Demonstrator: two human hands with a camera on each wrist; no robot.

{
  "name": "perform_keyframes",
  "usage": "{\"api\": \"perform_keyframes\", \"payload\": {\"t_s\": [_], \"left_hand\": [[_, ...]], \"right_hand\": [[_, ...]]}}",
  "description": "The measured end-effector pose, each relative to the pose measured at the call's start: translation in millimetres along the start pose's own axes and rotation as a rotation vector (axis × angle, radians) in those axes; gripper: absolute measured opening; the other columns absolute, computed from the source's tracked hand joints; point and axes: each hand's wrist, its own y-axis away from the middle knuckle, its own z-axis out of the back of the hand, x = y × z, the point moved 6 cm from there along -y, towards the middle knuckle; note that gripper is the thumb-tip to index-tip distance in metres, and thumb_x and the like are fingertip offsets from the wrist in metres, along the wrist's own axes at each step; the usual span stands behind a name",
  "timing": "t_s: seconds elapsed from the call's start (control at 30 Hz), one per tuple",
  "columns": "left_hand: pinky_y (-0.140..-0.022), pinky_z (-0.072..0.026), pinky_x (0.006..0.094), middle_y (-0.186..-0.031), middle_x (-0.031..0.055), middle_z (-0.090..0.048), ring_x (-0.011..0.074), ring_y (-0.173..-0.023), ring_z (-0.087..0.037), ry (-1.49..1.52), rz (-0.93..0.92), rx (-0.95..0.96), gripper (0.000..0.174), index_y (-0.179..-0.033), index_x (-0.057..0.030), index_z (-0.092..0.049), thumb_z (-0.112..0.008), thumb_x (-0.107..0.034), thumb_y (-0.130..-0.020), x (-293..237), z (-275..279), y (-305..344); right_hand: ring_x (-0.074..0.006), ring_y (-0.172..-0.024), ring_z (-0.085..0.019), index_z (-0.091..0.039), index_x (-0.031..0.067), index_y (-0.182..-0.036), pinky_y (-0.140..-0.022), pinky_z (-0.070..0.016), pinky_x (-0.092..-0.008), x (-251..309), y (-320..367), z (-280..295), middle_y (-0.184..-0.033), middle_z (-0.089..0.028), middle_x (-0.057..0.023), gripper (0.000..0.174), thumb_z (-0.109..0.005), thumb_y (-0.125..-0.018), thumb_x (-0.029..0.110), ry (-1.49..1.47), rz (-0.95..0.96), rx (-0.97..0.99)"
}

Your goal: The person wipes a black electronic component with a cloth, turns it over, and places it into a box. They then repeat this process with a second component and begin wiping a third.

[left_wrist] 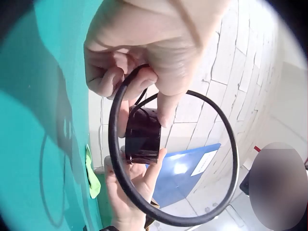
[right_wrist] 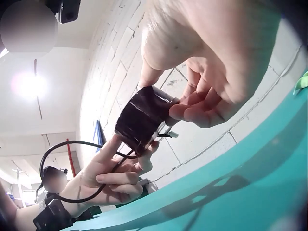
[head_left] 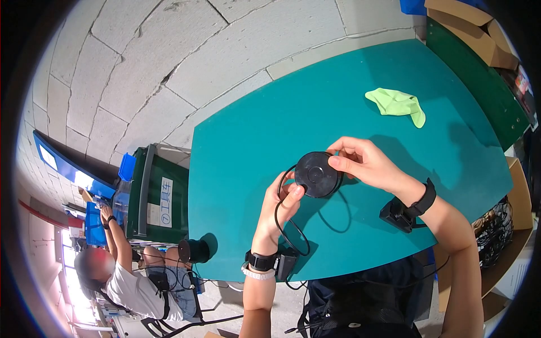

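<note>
Above the table, both hands hold a black, squat round device (head_left: 315, 174) with a flat circular face toward the head camera. My left hand (head_left: 282, 204) grips its left side, thumb on the near rim. On the opposite side, my right hand (head_left: 365, 162) pinches the rim, thumb on the face and fingers behind. A black cable (left_wrist: 235, 159) from the device hangs in a large loop by the left hand and passes across its fingers. The right wrist view shows the device's glossy side wall (right_wrist: 142, 115) between the two hands.
A light green cloth (head_left: 397, 106) lies at the far right of the green table (head_left: 253, 141). Another black cylinder (head_left: 193, 251) stands at the left edge. Cardboard boxes (head_left: 470, 34) are on the right. A seated person (head_left: 141, 287) is at left, beside a green cabinet (head_left: 163, 194).
</note>
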Motion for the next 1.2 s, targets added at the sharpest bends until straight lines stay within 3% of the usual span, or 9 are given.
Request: {"api": "perform_keyframes", "payload": {"t_s": [0.3,0.7,0.9,0.97,1.0,1.07,1.1,1.17,1.2], "left_hand": [[-0.041,-0.0184,0.0178,-0.078,-0.0007,-0.055,0.0006,-0.043,-0.028,0.067,-0.008,0.044,0.073,-0.125,0.0048,-0.045,-0.065,-0.050,-0.082,1,1,0],[-0.044,-0.0190,0.0185,-0.076,-0.0023,-0.051,0.0010,-0.044,-0.028,0.087,-0.044,0.022,0.059,-0.123,-0.0026,-0.044,-0.065,-0.042,-0.084,-2,0,0],[-0.044,-0.0235,0.0192,-0.090,0.0033,-0.057,0.0034,-0.047,-0.033,0.087,-0.071,-0.056,0.054,-0.122,-0.0042,-0.045,-0.067,-0.035,-0.084,-5,1,1],[-0.051,-0.0330,0.0198,-0.099,0.0063,-0.058,0.0084,-0.059,-0.046,0.104,-0.098,-0.065,0.056,-0.125,-0.0039,-0.044,-0.068,-0.032,-0.083,-4,3,0],[-0.051,-0.0330,0.0198,-0.099,0.0063,-0.058,0.0084,-0.059,-0.046,0.104,-0.098,-0.065,0.056,-0.125,-0.0039,-0.044,-0.068,-0.032,-0.083,-2,4,-2],[-0.069,-0.0505,0.0282,-0.106,0.0061,-0.053,0.0149,-0.081,-0.058,0.257,-0.162,-0.034,0.049,-0.121,-0.0044,-0.047,-0.072,-0.016,-0.081,-2,6,-5],[-0.069,-0.0505,0.0282,-0.106,0.0061,-0.053,0.0149,-0.081,-0.058,0.257,-0.163,-0.034,0.049,-0.121,-0.0044,-0.047,-0.072,-0.016,-0.081,-3,6,-5],[-0.084,-0.0512,0.0326,-0.118,0.0091,-0.052,0.0198,-0.103,-0.056,0.265,-0.186,-0.083,0.050,-0.123,-0.0045,-0.046,-0.071,-0.008,-0.080,-4,9,-5],[-0.084,-0.0512,0.0326,-0.118,0.0091,-0.052,0.0198,-0.103,-0.056,0.265,-0.187,-0.083,0.050,-0.123,-0.0045,-0.046,-0.071,-0.008,-0.080,-5,8,-4]], "right_hand": [[-0.0047,-0.059,-0.049,-0.062,0.0020,-0.090,-0.052,-0.0384,-0.0209,-9,0,-2,-0.070,-0.058,0.0009,0.037,-0.062,-0.089,0.039,0.039,-0.083,0.030],[-0.0057,-0.062,-0.052,-0.063,0.0005,-0.105,-0.054,-0.0433,-0.0218,-1,1,-2,-0.084,-0.062,-0.0005,0.038,-0.065,-0.088,0.035,0.012,-0.060,0.028],[-0.0081,-0.067,-0.058,-0.059,0.0011,-0.115,-0.058,-0.0477,-0.0232,4,3,-4,-0.096,-0.062,-0.0026,0.037,-0.065,-0.088,0.026,-0.058,-0.045,0.044],[-0.0097,-0.071,-0.061,-0.056,0.0018,-0.120,-0.062,-0.0502,-0.0248,5,2,-5,-0.100,-0.061,-0.0038,0.037,-0.064,-0.089,0.019,-0.085,0.024,0.035],[-0.0097,-0.071,-0.061,-0.056,0.0018,-0.120,-0.062,-0.0502,-0.0248,3,2,-4,-0.100,-0.061,-0.0038,0.037,-0.064,-0.089,0.019,-0.085,0.024,0.035],[-0.0123,-0.080,-0.063,-0.053,0.0035,-0.124,-0.070,-0.0520,-0.0266,3,2,-5,-0.108,-0.058,-0.0058,0.039,-0.064,-0.088,0.014,-0.060,0.071,0.072],[-0.0123,-0.080,-0.063,-0.053,0.0035,-0.124,-0.070,-0.0520,-0.0266,3,2,-5,-0.108,-0.058,-0.0058,0.039,-0.064,-0.088,0.014,-0.060,0.071,0.072],[-0.0162,-0.091,-0.063,-0.051,0.0051,-0.125,-0.080,-0.0522,-0.0299,8,2,-6,-0.114,-0.055,-0.0070,0.041,-0.063,-0.086,0.006,-0.022,0.145,0.070],[-0.0162,-0.091,-0.063,-0.051,0.0051,-0.125,-0.080,-0.0522,-0.0299,7,2,-6,-0.114,-0.055,-0.0070,0.041,-0.063,-0.086,0.006,-0.022,0.145,0.070]]}}
